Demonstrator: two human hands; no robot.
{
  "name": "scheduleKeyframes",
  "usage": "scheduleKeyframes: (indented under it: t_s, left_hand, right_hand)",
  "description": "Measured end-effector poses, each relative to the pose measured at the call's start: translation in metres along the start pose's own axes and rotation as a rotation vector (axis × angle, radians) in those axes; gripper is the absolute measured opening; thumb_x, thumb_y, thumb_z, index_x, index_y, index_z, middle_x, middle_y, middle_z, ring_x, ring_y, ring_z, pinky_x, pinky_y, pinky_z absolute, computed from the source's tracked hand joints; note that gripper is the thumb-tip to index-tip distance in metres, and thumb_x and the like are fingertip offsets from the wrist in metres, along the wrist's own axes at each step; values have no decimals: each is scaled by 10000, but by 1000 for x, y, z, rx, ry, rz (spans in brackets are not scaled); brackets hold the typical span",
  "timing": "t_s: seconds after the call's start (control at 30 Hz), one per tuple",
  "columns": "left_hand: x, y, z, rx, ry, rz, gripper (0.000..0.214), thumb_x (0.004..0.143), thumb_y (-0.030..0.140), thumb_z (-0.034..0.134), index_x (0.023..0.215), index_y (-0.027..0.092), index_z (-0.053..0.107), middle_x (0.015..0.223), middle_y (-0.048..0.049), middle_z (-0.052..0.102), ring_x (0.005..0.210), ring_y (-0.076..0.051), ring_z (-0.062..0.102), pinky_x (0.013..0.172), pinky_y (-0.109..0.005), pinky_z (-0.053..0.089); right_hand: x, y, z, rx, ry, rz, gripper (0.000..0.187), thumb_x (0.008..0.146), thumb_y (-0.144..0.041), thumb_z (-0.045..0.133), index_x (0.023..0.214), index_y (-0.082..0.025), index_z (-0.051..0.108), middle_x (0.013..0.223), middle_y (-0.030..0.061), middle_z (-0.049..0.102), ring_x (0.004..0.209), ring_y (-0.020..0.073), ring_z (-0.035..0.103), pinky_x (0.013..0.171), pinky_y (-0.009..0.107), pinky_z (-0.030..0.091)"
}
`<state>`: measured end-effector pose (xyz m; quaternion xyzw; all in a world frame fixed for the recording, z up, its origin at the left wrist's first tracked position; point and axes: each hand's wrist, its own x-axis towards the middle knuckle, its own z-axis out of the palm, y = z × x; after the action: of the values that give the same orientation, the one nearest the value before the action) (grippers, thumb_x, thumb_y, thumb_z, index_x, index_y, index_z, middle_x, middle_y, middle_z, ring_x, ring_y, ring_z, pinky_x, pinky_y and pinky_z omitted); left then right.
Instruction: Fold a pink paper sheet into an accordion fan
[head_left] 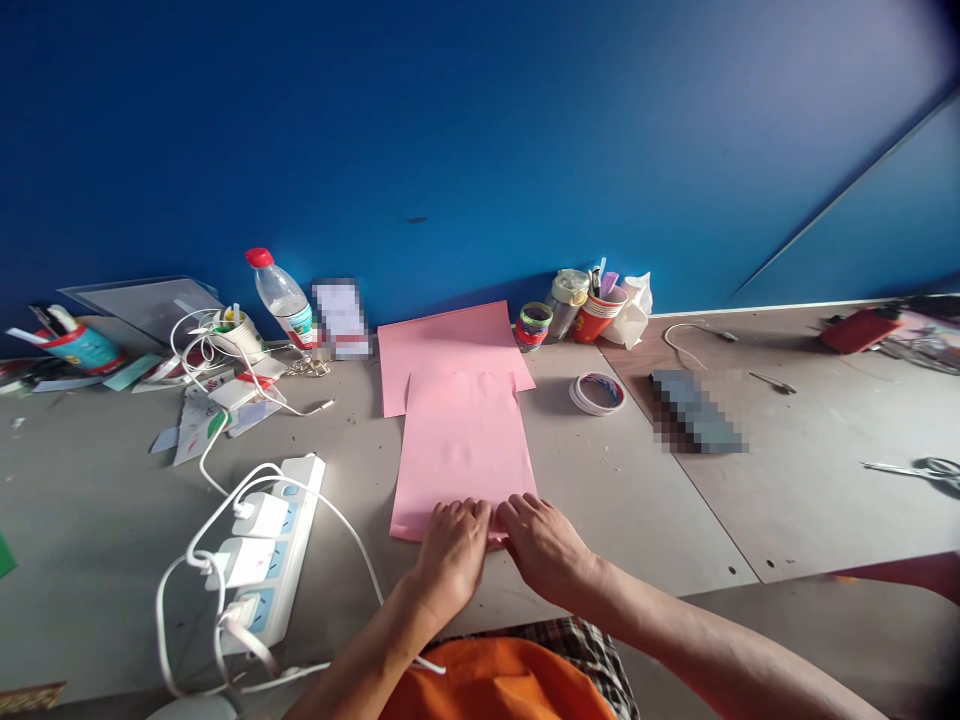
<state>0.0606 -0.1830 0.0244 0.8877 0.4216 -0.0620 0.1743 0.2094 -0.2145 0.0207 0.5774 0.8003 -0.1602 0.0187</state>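
Note:
A pink sheet of paper (465, 440) lies in front of me, its near edge curled up under my fingers. My left hand (456, 545) is closed on that near edge, left of its middle. Close beside it, my right hand (546, 540) grips the same edge with bent fingers; the thumbs are hidden. Behind this sheet, and partly covered by it, lies another pink sheet (450, 335) reaching toward the blue wall. A roll of tape (598, 394) rests flat on the table to the right of the papers.
At left are a white power strip (296, 560) with plugs and looping cables, and a red-capped bottle (281, 300). Jars and a red paper cup (598, 312) stand by the wall. Rightward lie a blurred dark object (694, 410) and scissors (919, 472).

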Motion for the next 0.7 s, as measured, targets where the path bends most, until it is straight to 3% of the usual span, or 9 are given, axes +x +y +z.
scheduleKeyframes:
  t_s: [0.13, 0.27, 0.43, 0.7]
  left_hand:
    - [-1, 1, -5, -17, -16, -3, 134, 883, 106, 420, 971, 163, 502, 970, -86, 627, 926, -234, 588, 832, -382, 436]
    - [-2, 1, -11, -23, -61, -7, 147, 873, 81, 410, 958, 173, 488, 987, -82, 623, 937, -226, 586, 832, -373, 429]
    - [-3, 1, -11, -35, -48, -9, 141, 868, 84, 421, 951, 184, 477, 979, -72, 621, 930, -218, 584, 819, -369, 424]
    - [-6, -5, 3, -90, 38, -12, 188, 855, 52, 394, 934, 199, 482, 930, -36, 626, 905, -194, 573, 822, -354, 410]
  right_hand:
    - [-11, -6, 12, -60, 224, -133, 167, 828, -79, 464, 877, -162, 601, 885, 91, 582, 818, 216, 476, 728, 351, 350]
    - [-28, -8, 22, 14, 358, -204, 261, 877, -85, 412, 1047, -149, 600, 915, 101, 587, 856, 223, 457, 773, 361, 356]
    - [-40, -7, 27, 80, 348, -210, 363, 875, -99, 388, 1201, -142, 543, 977, 122, 592, 893, 236, 456, 791, 378, 365]
    - [-42, -1, 42, 71, 349, -189, 414, 840, -108, 487, 1247, -174, 528, 1109, 115, 589, 975, 261, 450, 857, 395, 356]
